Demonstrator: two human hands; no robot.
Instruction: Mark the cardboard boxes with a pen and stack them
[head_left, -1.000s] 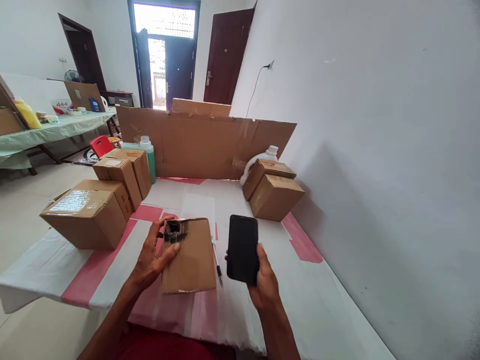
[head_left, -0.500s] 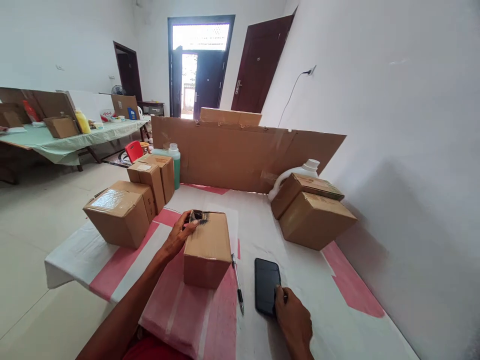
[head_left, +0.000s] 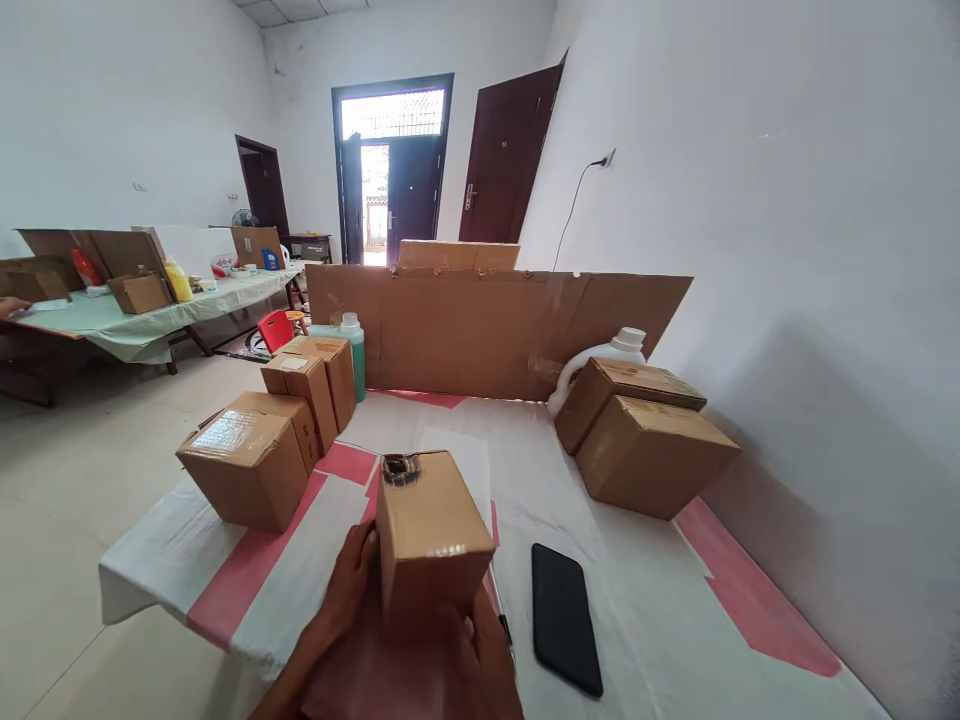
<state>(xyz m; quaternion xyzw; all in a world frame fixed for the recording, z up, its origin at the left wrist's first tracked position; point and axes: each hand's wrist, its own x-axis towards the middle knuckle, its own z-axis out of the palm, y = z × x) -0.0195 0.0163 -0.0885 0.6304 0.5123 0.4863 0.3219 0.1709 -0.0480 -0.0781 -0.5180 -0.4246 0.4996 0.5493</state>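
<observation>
Holding box [head_left: 435, 508] two-handed, phone [head_left: 567, 620] now released

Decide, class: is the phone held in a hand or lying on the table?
Lying: the phone rests on the cloth; the left hand and right hand are at the nearest box.

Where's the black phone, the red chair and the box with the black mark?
Black phone [head_left: 567, 620], head view: middle of its upper side.
Red chair [head_left: 277, 331], head view: its backrest.
Box with the black mark [head_left: 433, 522], head view: its top.
</observation>
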